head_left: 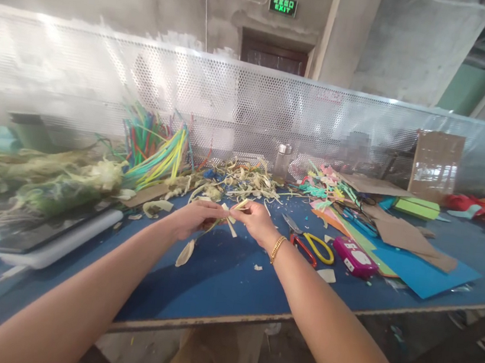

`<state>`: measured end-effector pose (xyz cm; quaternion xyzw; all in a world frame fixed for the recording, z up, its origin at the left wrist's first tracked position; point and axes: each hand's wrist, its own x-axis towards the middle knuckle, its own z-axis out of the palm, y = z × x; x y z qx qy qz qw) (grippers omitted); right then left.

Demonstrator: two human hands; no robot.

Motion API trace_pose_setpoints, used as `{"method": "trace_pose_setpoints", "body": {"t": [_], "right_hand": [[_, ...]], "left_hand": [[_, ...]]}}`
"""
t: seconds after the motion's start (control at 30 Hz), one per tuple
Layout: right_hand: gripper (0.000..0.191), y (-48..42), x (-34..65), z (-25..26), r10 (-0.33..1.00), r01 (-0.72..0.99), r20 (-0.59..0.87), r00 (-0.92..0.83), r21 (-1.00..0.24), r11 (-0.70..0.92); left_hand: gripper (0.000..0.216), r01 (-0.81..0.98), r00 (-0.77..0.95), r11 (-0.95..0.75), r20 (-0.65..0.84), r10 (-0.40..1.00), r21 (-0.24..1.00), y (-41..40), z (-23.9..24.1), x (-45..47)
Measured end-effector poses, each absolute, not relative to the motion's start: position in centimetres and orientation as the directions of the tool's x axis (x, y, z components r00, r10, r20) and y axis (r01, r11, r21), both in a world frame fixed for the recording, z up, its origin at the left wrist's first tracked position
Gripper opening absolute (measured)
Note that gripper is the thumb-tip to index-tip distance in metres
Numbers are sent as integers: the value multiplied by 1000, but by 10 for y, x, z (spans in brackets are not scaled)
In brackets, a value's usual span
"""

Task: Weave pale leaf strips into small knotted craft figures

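Observation:
My left hand and my right hand meet over the middle of the blue table, both with fingers pinched. Between them are pale strips of dried plant husk, which look like corn husk. One strip end points down between the hands, and a thin piece sticks up at my right fingertips. Below my left hand hangs or lies a leaf-shaped husk piece; I cannot tell whether it joins the held strips. Scissors with yellow and red handles lie open-bladed right of my right hand.
Husk scraps are heaped behind my hands. To the left are a husk pile, colored pipe cleaners and a white device with a cable. At right lie a magenta box, blue paper and cardboard. A bottle stands behind.

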<state>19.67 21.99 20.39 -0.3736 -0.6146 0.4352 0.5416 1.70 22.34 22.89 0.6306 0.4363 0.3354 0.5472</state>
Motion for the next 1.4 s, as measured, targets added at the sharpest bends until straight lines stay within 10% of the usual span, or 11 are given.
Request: {"method": "trace_pose_setpoints", "body": {"t": [0.57, 0.8, 1.0, 1.13, 1.4], "right_hand": [[27, 213, 190, 204, 963, -284, 187, -196, -950, 127], [23, 235, 200, 211, 997, -341, 22, 73, -939, 46], [9, 293, 222, 232, 915, 253, 303, 266, -938, 237], [9, 331, 226, 235, 902, 781, 424, 75, -588, 211], [20, 371, 203, 231, 899, 980, 411, -149, -62, 191]], "left_hand": [[24, 102, 293, 2, -32, 955, 995, 218, 232, 24], [23, 111, 287, -22, -10, 958, 994, 219, 229, 25], [24, 68, 335, -34, 9, 942, 997, 221, 224, 25], [25, 34, 362, -58, 42, 931, 998, 221, 221, 25], [24, -5, 392, -29, 29, 919, 1000, 218, 222, 26]]}}
